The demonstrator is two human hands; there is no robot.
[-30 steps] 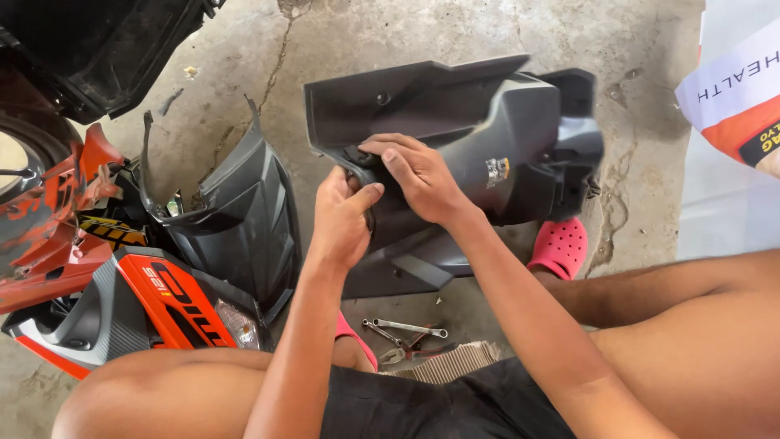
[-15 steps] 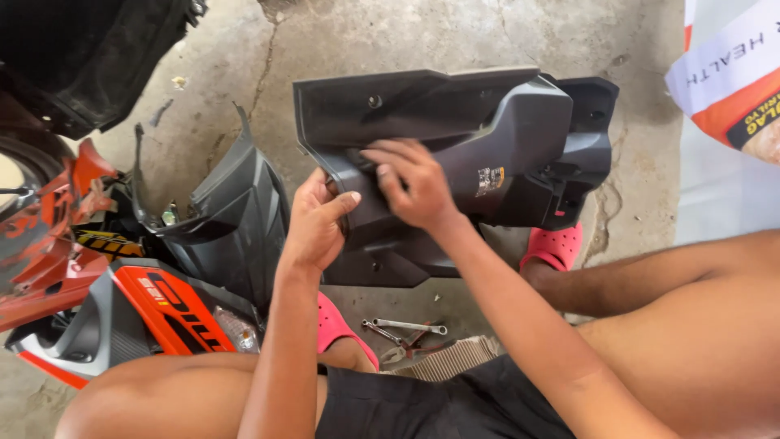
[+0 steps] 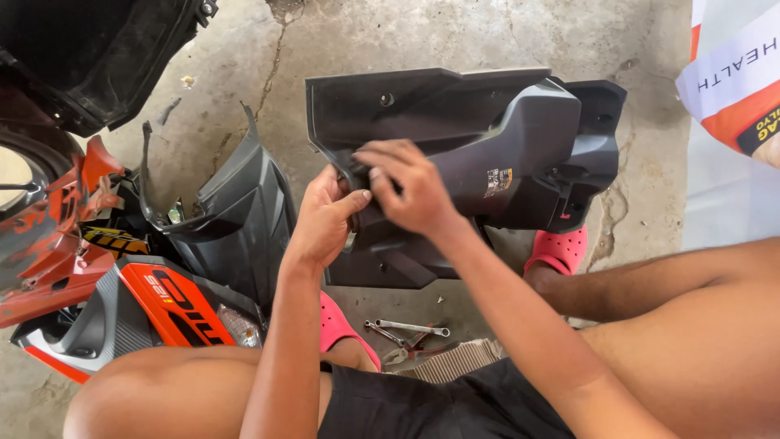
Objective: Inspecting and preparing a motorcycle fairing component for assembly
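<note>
Centrally, the left hand [image 3: 325, 221] and the right hand [image 3: 410, 189] meet on the near edge of a large dark grey plastic body panel [image 3: 463, 154], which stands tilted over the concrete floor [image 3: 455, 32] in front of the person's knees. The left hand pinches the panel edge between thumb and fingers; the right hand lies over the same spot, fingers curled onto the plastic. A small rectangular sticker [image 3: 497, 182], pale with a yellow patch, sits on the panel's outer face just right of the right hand. Below the hands, metal spanners [image 3: 410, 332] lie on the floor between two pink clogs [image 3: 561, 249]. To the left stand a second black panel [image 3: 236, 219] and orange-and-grey fairing pieces [image 3: 154, 309] bearing printed lettering. At upper right hangs a white sheet with an orange band [image 3: 735, 89].
</note>
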